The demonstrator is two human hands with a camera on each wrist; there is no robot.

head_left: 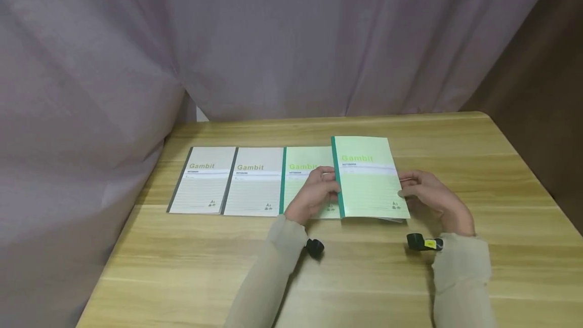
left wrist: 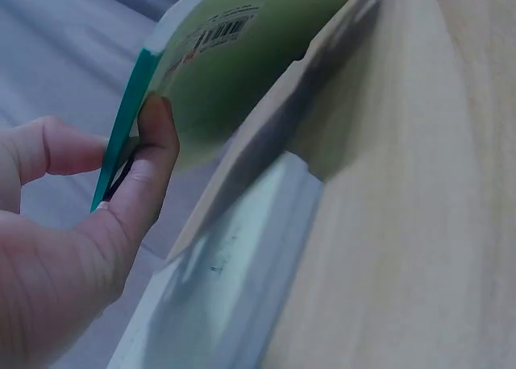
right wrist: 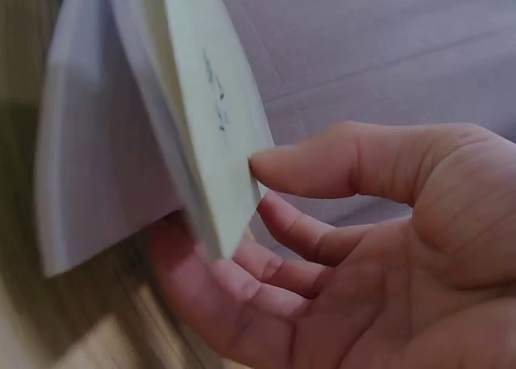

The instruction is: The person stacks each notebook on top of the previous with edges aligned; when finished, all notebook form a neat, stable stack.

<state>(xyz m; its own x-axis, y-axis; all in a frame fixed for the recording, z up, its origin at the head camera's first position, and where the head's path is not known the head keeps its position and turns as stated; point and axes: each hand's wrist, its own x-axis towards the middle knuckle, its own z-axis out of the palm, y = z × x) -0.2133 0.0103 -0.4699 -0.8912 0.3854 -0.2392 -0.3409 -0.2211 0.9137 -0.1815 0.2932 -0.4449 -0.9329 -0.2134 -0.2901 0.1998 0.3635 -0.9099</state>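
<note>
A light green notebook with a dark green spine is held up off the table between both hands. My left hand pinches its spine edge, thumb on the front and fingers behind, as the left wrist view shows; a barcode is on the back cover. At the opposite edge my right hand holds the notebook, thumb at the cover's edge and fingers behind; in the right wrist view its pages fan apart. Under the left hand lies another green notebook, partly covered by the hand and the raised one.
Two white notebooks with dark grey spines lie side by side to the left, in a row with the lying green one. They rest on a wood-grain table. A grey-purple curtain hangs behind and along the left side.
</note>
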